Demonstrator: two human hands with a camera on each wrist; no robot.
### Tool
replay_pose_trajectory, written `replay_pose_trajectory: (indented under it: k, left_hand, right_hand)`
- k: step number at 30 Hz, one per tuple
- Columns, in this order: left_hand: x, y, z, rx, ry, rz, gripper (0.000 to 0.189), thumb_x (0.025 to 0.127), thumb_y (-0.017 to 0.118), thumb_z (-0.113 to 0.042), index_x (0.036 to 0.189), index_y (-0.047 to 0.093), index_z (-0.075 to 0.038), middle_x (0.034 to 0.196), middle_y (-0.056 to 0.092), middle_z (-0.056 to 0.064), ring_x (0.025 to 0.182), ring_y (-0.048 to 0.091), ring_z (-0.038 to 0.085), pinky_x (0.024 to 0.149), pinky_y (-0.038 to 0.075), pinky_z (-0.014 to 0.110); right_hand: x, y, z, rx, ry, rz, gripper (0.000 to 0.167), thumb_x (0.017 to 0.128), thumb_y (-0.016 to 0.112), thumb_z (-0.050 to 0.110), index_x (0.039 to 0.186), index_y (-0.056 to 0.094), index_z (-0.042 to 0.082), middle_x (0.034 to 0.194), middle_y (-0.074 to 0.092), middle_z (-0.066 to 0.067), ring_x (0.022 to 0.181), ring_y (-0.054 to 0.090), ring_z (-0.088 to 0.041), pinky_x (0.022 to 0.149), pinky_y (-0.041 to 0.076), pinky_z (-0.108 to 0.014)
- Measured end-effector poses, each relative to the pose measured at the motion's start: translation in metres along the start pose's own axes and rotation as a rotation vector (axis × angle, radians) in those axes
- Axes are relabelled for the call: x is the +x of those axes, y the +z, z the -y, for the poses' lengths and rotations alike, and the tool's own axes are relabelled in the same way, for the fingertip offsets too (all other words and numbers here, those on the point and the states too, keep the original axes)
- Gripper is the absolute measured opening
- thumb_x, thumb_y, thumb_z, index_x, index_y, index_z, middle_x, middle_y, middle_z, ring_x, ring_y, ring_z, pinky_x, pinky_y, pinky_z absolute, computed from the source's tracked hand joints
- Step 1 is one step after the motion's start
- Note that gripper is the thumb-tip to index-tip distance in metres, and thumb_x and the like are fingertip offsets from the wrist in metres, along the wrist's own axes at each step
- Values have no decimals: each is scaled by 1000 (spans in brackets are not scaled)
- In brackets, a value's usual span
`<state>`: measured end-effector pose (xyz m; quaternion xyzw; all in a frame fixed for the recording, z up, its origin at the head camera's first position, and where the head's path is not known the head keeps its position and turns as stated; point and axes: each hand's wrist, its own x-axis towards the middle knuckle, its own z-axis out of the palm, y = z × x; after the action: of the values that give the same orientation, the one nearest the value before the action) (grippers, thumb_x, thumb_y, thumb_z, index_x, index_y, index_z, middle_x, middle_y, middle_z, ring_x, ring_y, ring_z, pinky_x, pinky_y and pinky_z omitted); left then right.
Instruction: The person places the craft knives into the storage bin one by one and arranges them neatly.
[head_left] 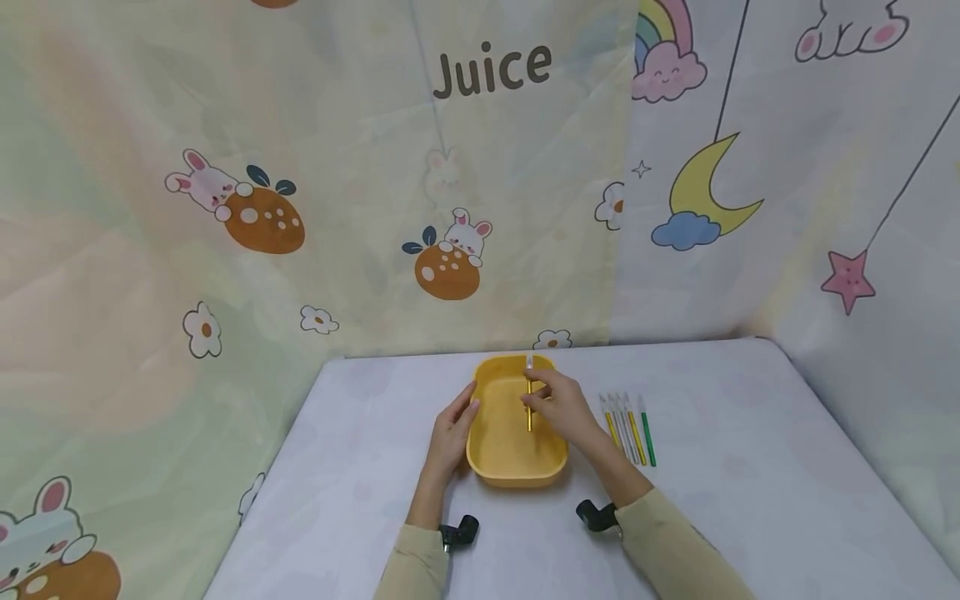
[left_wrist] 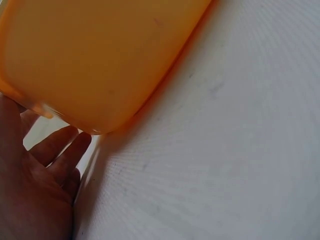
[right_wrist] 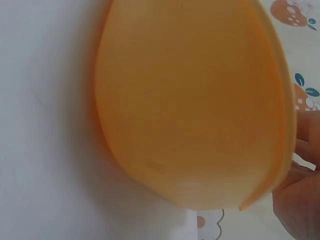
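A yellow tray (head_left: 510, 460) with rounded corners stands on the white table. At its left side my left hand (head_left: 452, 427) holds the rim, thumb over the edge and fingers along the outer wall. The left wrist view shows these fingers (left_wrist: 60, 152) against the tray wall. Over the tray's right half, my right hand (head_left: 564, 407) pinches a slim gold-yellow pen (head_left: 529, 417) with a pale top end, held nearly upright. In the right wrist view the tray wall (right_wrist: 190, 105) hides the pen and part of the hand.
Right of the tray, several slim pens (head_left: 628, 429) in yellow, silver and green lie side by side, pale ends away from me. A patterned cloth wall (head_left: 360, 250) stands behind the white table (head_left: 720, 500). Each wrist wears a small black camera (head_left: 596, 516).
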<state>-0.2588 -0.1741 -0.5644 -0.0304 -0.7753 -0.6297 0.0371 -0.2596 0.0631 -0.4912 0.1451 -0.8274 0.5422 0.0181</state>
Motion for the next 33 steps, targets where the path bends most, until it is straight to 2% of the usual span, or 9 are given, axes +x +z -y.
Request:
replay_pose_trajectory:
  k: [8,18,25,33]
  left_hand:
    - [0,0,4,10,-4,5,47,106,57,-46,152,53,-36,161,47,-11,154,38,19,126,34,45]
    - [1,0,2,8,3,3,45,106,58,-46,150,54,-38,159,48,-12,153,39,17,126,34,43]
    - [4,-1,3,11,10,3,47,104,57,-51,150,54,-40,160,48,-12,153,40,18,125,36,44]
    - [2,0,1,23,6,2,45,106,57,-47,150,54,-40,160,48,-11,153,40,19,125,35,44]
  right_hand:
    - [3,12,-5,-41,-18,8,49,94,76,7,141,62,2,135,67,-20,87,74,-15,66,61,-23]
    - [9,24,3,-29,-40,6,49,94,77,7,140,63,0,135,66,-20,85,73,-13,65,60,-22]
    - [15,34,4,-29,-23,24,50,94,76,6,141,62,-1,134,66,-21,80,73,-12,60,58,-21]
    - [14,43,6,-77,-24,35,52,92,79,6,141,62,-1,137,65,-21,81,73,-13,61,59,-20]
